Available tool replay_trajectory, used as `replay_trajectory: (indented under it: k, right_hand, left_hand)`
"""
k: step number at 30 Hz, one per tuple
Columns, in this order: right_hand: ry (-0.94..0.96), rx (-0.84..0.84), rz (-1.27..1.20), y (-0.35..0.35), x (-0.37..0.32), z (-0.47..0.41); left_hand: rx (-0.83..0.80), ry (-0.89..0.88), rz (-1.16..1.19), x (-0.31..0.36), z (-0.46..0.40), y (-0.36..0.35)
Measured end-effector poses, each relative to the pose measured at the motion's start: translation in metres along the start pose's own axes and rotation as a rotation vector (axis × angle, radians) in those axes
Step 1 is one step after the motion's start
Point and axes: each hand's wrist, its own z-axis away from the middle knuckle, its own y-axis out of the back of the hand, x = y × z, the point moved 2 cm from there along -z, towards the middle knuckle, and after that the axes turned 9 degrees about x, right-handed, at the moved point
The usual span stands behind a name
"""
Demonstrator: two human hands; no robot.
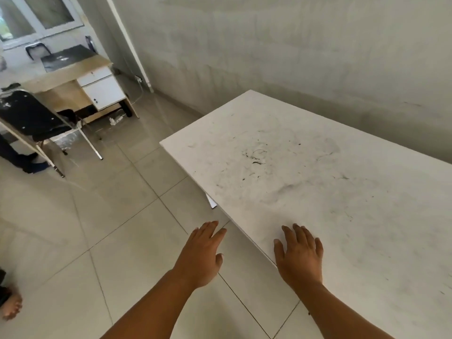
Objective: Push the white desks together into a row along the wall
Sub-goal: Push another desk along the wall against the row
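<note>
Nearby, wooden desk [73,77], black chair [29,113]

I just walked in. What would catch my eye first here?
Probably the big white desk on the right by the wall, its top scuffed with dark marks. The right hand lies flat on its near edge, while the left hand hovers open over the tiled floor beside it.

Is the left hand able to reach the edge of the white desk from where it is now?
Probably yes. The left hand hovers open over the floor beside the white desk, and nothing lies between it and the near edge.
</note>
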Motion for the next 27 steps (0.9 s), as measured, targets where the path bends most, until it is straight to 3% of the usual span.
replay_trajectory:
  k: [13,19,27]
  right_hand:
    - [-0.218,0.103,0.179,-0.027,-0.020,-0.038]
    - [-0.398,0.179,0.249,-0.042,-0.044,-0.028]
    - [-0.598,0.220,0.292,-0.046,-0.059,-0.002]
  left_hand:
    - [-0.079,-0.273,0.110,-0.059,-0.131,-0.026]
    - [-0.137,-0.456,0.149,-0.087,-0.178,-0.032]
    - [-0.156,-0.556,0.154,-0.099,-0.209,-0.048]
